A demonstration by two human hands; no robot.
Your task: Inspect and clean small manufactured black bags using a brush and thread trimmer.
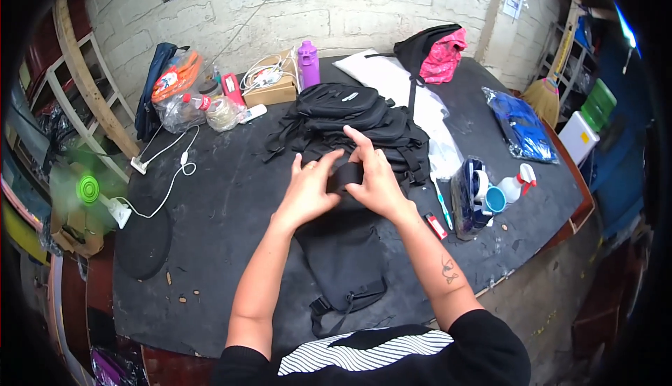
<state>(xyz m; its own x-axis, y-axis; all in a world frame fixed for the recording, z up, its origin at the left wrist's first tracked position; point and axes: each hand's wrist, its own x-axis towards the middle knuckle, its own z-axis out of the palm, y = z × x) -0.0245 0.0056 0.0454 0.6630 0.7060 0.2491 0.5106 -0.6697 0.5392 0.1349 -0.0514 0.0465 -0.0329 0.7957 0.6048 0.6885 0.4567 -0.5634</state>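
My left hand [306, 188] and my right hand [376, 181] meet over the middle of the table, fingers bent around a small black band-like piece [346, 175]. It looks rolled or folded; its exact kind I cannot make out. Just beyond my fingers lies a black backpack [350, 109] with several straps spread about it. Nearer to me, below my wrists, a flat black fabric bag [346, 263] rests on the table, with a buckle and strap [323, 307] at its near end. My hands hide part of the far end of that bag.
A purple bottle [308, 64], a cardboard box [273, 88] and plastic bottles [217, 111] stand at the back left. To the right are a toothbrush [441, 204], a red box [435, 226], a spray bottle [516, 184] and a blue wrapped packet [521, 125]. A green fan [89, 188] spins at left.
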